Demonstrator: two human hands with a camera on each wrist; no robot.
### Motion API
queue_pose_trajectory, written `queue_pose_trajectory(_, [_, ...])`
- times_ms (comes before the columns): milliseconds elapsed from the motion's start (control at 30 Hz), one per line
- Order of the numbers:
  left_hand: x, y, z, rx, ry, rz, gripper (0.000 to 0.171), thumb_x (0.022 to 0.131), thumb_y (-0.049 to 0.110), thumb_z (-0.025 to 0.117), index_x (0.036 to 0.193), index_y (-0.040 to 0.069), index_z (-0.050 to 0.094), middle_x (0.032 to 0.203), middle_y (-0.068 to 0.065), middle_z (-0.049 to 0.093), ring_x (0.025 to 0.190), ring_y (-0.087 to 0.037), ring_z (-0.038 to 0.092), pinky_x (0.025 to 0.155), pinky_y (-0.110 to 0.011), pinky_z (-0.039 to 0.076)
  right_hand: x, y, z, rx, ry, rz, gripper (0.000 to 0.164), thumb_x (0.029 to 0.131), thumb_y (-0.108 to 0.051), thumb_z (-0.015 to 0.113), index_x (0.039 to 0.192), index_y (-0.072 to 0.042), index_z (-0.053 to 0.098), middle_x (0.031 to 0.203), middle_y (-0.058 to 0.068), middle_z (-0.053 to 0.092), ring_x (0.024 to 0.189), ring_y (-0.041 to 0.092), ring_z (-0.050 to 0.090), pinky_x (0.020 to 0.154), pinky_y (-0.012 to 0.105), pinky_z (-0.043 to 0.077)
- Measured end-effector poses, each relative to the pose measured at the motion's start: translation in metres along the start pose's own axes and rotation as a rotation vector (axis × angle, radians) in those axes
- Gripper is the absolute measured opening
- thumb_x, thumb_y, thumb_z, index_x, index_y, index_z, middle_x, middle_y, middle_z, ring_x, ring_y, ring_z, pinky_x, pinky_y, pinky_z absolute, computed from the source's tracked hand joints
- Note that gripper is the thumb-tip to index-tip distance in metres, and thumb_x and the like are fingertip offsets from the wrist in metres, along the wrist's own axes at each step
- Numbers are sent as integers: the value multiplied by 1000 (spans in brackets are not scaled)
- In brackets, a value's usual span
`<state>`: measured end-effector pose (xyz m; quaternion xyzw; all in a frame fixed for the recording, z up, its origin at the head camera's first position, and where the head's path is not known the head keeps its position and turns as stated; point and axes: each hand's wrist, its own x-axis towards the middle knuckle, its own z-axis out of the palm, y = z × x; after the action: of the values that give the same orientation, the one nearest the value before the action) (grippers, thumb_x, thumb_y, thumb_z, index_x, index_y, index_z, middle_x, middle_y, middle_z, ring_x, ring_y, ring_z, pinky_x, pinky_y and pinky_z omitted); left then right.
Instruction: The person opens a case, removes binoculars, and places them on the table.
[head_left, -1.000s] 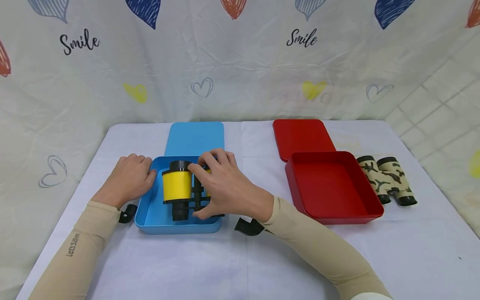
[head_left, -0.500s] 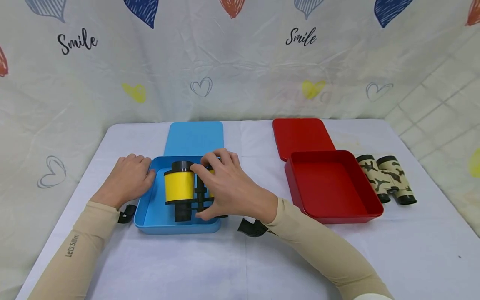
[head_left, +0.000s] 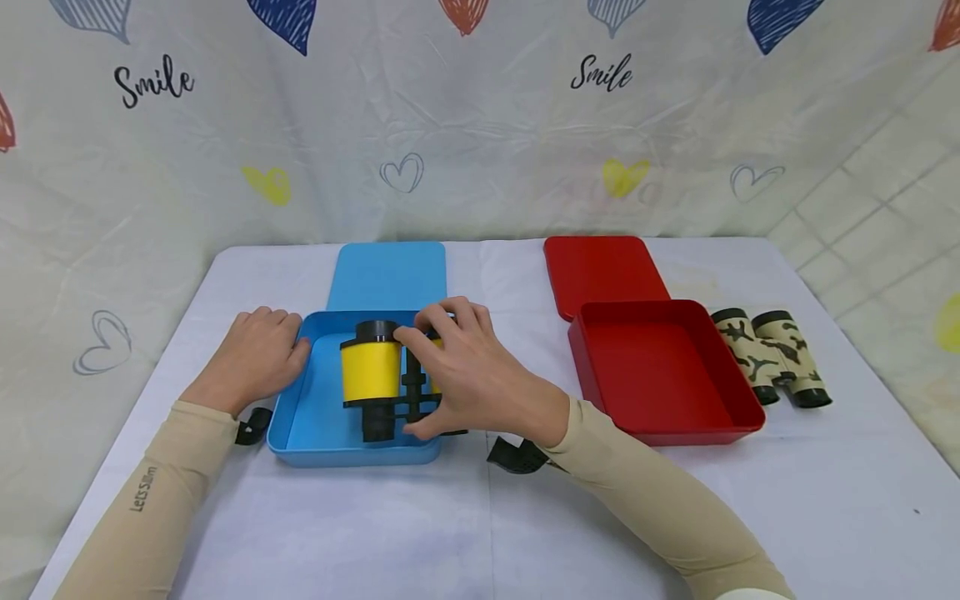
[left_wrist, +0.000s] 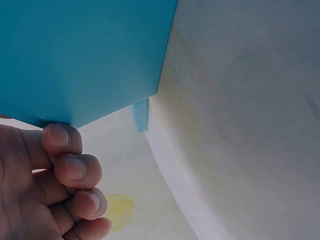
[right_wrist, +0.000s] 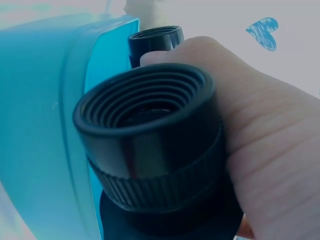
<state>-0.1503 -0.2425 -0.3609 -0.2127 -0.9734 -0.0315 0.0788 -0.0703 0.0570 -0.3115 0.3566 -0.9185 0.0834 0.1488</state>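
Observation:
Yellow and black binoculars are over the right half of an open blue box in the head view. My right hand grips them around the right barrel, which it mostly hides. In the right wrist view the ribbed black eyepiece is close up, beside the thumb. My left hand holds the left rim of the blue box, thumb at the edge. From the left wrist view, the curled fingers meet the box's outer wall. Whether the binoculars touch the box floor, I cannot tell.
A blue lid lies behind the blue box. To the right stands an open red box with its red lid behind it. Camouflage binoculars lie against the red box's right side. A white cloth covers the table.
My right hand has moved the yellow binoculars a little to the right across the blue box. The left hand stays at the box's left rim.

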Motion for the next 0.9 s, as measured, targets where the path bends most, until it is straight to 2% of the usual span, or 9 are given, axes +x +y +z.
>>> queue_pose_trajectory(333, [0,0,0,-1,-8,-3,28,101,19,51,98,-6,64,79,-16,64,79,-32,56,75,-47,47,-9,8,-2,-1,15,4,96,62,-66,90,137,-16,58,128,10,59,131,33,44,103,53,42])
queue_pose_trajectory(633, [1,0,0,-12,17,17,26,100,18,51,88,-2,62,73,-14,60,73,-30,54,70,-46,46,-16,19,-4,-32,6,34,97,61,-66,90,138,-17,58,130,9,58,131,32,45,103,53,44])
queue_pose_trajectory(900, [0,0,0,-15,15,13,26,100,18,51,88,-2,62,72,-14,60,74,-30,55,70,-46,45,-23,25,-6,-57,-3,64,97,61,-68,89,138,-18,58,130,8,58,131,32,45,104,52,44])
